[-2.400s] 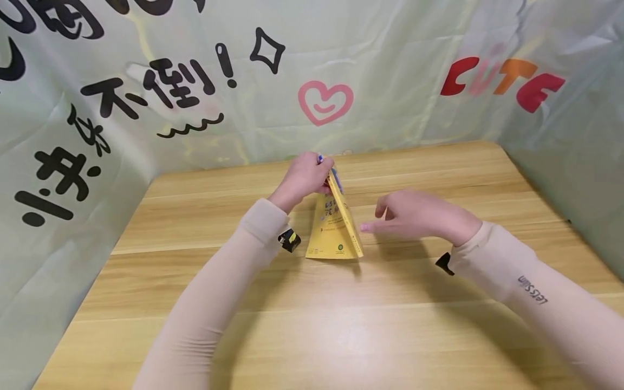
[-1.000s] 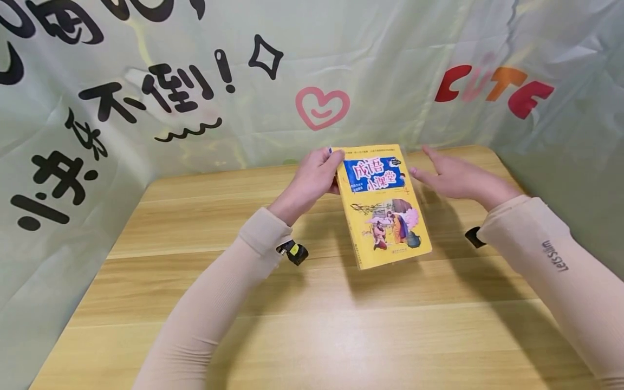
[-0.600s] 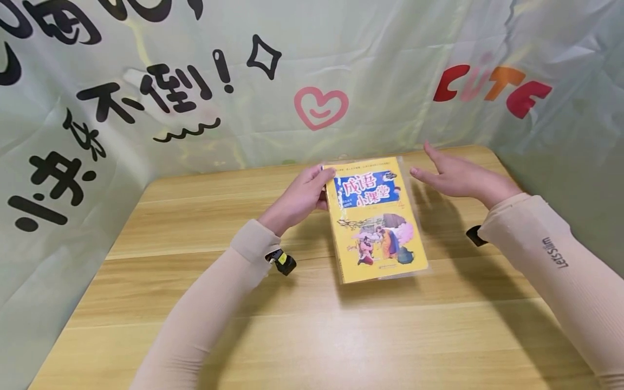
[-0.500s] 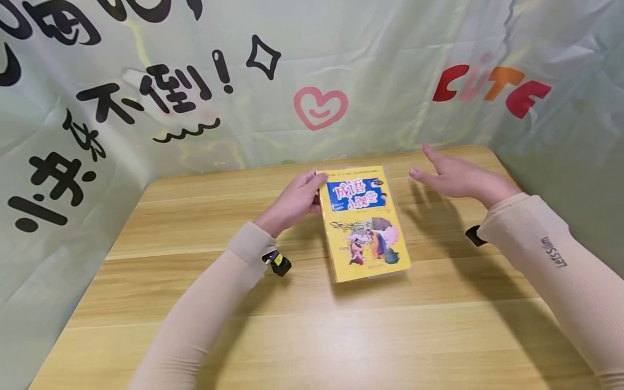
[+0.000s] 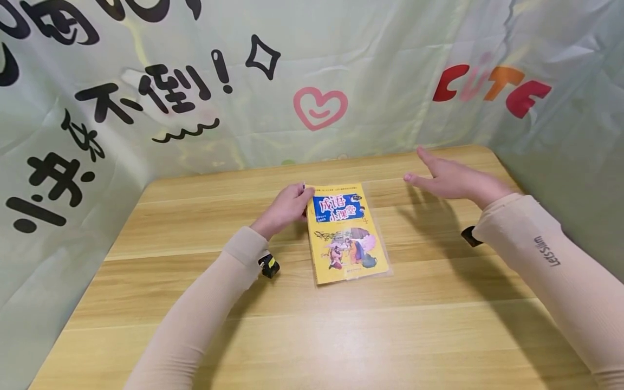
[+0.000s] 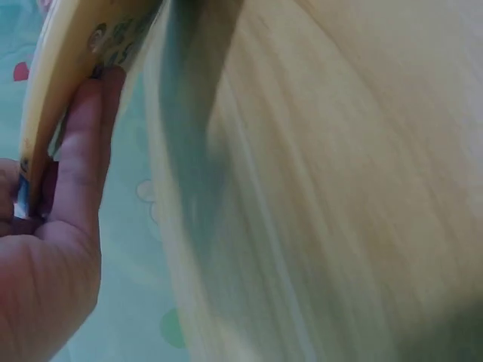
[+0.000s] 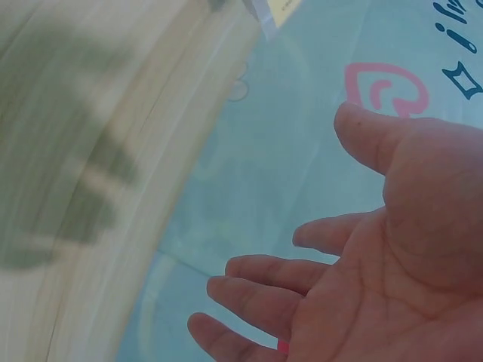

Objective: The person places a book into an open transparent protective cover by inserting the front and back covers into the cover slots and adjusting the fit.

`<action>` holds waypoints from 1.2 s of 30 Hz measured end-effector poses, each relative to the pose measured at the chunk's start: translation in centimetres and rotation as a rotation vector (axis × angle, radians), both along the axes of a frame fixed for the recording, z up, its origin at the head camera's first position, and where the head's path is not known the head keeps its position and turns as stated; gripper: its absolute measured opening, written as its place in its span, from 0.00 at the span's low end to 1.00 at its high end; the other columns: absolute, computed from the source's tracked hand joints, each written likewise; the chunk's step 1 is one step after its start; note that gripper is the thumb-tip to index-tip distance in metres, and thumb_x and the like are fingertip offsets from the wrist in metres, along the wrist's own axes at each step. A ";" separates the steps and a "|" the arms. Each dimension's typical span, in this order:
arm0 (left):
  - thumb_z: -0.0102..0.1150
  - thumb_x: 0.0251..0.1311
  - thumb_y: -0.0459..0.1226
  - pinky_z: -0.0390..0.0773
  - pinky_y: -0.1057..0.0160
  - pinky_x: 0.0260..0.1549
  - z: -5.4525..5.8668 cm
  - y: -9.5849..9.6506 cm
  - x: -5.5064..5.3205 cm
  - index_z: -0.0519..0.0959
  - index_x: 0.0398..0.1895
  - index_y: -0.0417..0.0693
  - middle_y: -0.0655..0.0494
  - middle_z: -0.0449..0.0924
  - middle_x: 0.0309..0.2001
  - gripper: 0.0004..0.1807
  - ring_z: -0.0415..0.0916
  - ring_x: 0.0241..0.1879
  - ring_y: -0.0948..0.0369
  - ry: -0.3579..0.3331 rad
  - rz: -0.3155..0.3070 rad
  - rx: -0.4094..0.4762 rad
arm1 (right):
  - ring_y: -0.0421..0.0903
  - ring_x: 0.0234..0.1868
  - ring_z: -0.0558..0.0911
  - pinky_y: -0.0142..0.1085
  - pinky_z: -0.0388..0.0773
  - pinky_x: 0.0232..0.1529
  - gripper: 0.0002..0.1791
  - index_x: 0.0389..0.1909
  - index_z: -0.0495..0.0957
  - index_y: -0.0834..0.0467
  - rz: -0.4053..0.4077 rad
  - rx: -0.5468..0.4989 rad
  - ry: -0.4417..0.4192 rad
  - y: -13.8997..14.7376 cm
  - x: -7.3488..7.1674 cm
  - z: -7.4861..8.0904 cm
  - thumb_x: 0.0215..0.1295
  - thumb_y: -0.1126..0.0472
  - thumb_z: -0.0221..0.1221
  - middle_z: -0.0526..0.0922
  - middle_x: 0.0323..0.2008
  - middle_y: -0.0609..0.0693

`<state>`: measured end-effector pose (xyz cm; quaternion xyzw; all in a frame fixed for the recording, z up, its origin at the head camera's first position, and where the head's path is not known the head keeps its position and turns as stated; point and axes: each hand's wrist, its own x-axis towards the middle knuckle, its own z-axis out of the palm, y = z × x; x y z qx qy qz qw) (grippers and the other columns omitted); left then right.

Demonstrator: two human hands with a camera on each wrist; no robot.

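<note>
A yellow book in a clear plastic cover, with a blue title panel and a drawn scene on its front, lies face up over the middle of the table. My left hand grips it at the upper left edge, thumb on the cover. In the left wrist view, fingers reach beneath the tilted book. Whether its lower edge touches the table is hard to tell. My right hand hovers to the right, apart from the book. Its fingers are spread and hold nothing, as the right wrist view shows the bare palm.
The wooden table has a rounded far right corner. Behind it and along both sides hangs a pale green cloth printed with black characters, a pink heart and the coloured word CUTE. Small black cameras sit at the wrists.
The book was upright and partly spread, then turned front cover up. My left hand has since brought it left, nearer me and lower. My right hand went up and right, then stayed nearly still.
</note>
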<state>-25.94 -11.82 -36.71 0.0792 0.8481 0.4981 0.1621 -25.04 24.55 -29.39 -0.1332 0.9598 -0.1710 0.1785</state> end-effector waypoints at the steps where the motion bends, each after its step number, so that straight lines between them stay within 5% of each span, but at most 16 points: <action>1: 0.41 0.87 0.47 0.90 0.55 0.42 0.0 0.0 0.0 0.78 0.58 0.41 0.43 0.88 0.46 0.21 0.87 0.36 0.58 -0.001 0.004 -0.026 | 0.77 0.82 0.51 0.72 0.51 0.79 0.58 0.85 0.25 0.67 0.003 -0.005 -0.003 0.0 0.0 0.0 0.82 0.30 0.44 0.37 0.85 0.75; 12: 0.44 0.86 0.47 0.83 0.67 0.23 -0.1 -1.3 -0.3 0.81 0.39 0.40 0.50 0.84 0.25 0.23 0.81 0.17 0.62 -0.029 -0.036 -0.335 | 0.76 0.83 0.51 0.70 0.51 0.80 0.58 0.85 0.25 0.65 0.014 -0.011 -0.013 -0.9 -0.1 -0.5 0.82 0.30 0.44 0.39 0.85 0.74; 24: 0.50 0.84 0.52 0.67 0.66 0.19 -1.3 -1.7 -0.7 0.76 0.27 0.46 0.58 0.66 0.13 0.26 0.67 0.13 0.61 -0.096 -0.052 -0.646 | 0.75 0.84 0.46 0.72 0.47 0.81 0.61 0.86 0.26 0.64 -0.010 -0.022 -0.068 -1.7 -0.1 -1.3 0.79 0.25 0.44 0.37 0.86 0.72; 36: 0.49 0.83 0.54 0.65 0.64 0.21 -0.9 -1.1 -0.8 0.78 0.29 0.46 0.57 0.67 0.13 0.26 0.64 0.12 0.60 -0.099 -0.091 -0.717 | 0.76 0.83 0.49 0.72 0.49 0.80 0.59 0.86 0.27 0.66 -0.004 -0.006 -0.056 -1.7 0.0 -1.4 0.81 0.28 0.44 0.38 0.85 0.74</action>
